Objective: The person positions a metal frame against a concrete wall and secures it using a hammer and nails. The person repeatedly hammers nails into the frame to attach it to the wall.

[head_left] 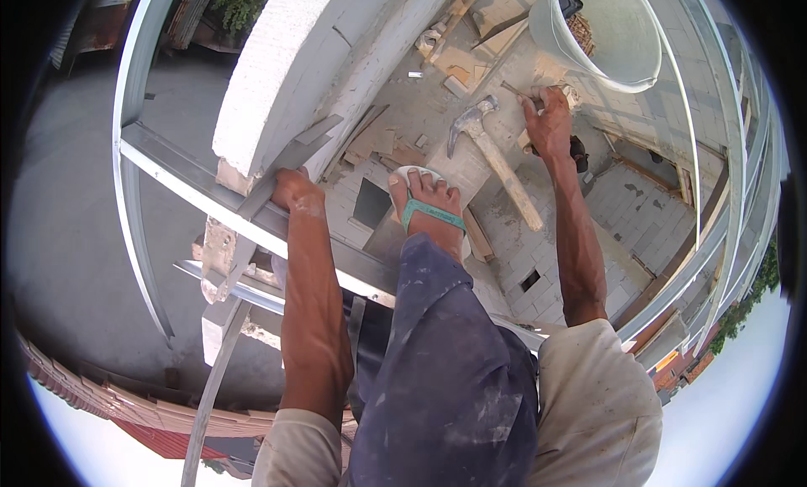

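My left hand (pixel 296 190) is closed around a grey metal strip (pixel 259 196) where it crosses a metal roof channel (pixel 206 183), beside the top of a white block wall (pixel 273 75). Some of its fingers are hidden behind the metal. To the right, my right hand (pixel 548 124) is closed in a pinch, with a thin, nail-like piece (pixel 514 89) at its fingertips. A claw hammer (pixel 498 157) with a worn wooden handle lies between my hands, just left of the right one. It rests on a plank below me, near my sandaled foot (pixel 427 203).
A translucent white bucket (pixel 601 42) hangs at the upper right, with brown pieces inside. Curved metal channels (pixel 731 151) run down the right side. Wood scraps (pixel 378 142) and block rubble litter the space far below. Left of the wall lies a grey surface (pixel 76 201).
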The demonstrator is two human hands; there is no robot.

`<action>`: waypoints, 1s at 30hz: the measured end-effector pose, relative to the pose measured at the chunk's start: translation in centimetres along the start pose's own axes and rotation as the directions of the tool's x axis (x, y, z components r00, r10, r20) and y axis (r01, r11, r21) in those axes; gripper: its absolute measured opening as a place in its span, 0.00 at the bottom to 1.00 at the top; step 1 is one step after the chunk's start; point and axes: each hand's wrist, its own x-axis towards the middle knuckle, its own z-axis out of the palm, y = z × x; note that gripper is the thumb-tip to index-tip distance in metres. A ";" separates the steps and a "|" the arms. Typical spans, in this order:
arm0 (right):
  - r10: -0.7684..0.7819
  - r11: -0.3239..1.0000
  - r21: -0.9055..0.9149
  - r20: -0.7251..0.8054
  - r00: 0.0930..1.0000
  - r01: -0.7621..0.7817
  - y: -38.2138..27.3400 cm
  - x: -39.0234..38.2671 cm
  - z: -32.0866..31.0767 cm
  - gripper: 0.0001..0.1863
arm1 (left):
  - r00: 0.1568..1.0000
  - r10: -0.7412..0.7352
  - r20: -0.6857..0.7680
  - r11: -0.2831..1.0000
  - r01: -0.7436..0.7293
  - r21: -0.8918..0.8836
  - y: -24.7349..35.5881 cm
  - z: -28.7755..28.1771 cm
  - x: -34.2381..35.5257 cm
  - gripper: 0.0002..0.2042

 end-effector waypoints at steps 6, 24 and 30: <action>0.347 0.880 0.275 0.181 0.920 -0.386 -4.1 -0.1 -2.8 0.17 | 0.999 -0.032 0.014 0.990 0.034 -0.138 -0.2 0.6 1.0 0.30; -0.026 0.564 0.439 0.857 0.515 -0.700 -23.5 -3.3 12.2 0.13 | 0.997 -0.053 0.062 0.953 0.070 -0.295 0.6 -0.8 -0.2 0.31; 0.028 0.414 0.379 0.904 0.427 -0.828 -24.9 -3.7 19.7 0.10 | 0.990 -0.077 0.117 0.955 0.107 -0.276 0.2 0.0 0.8 0.33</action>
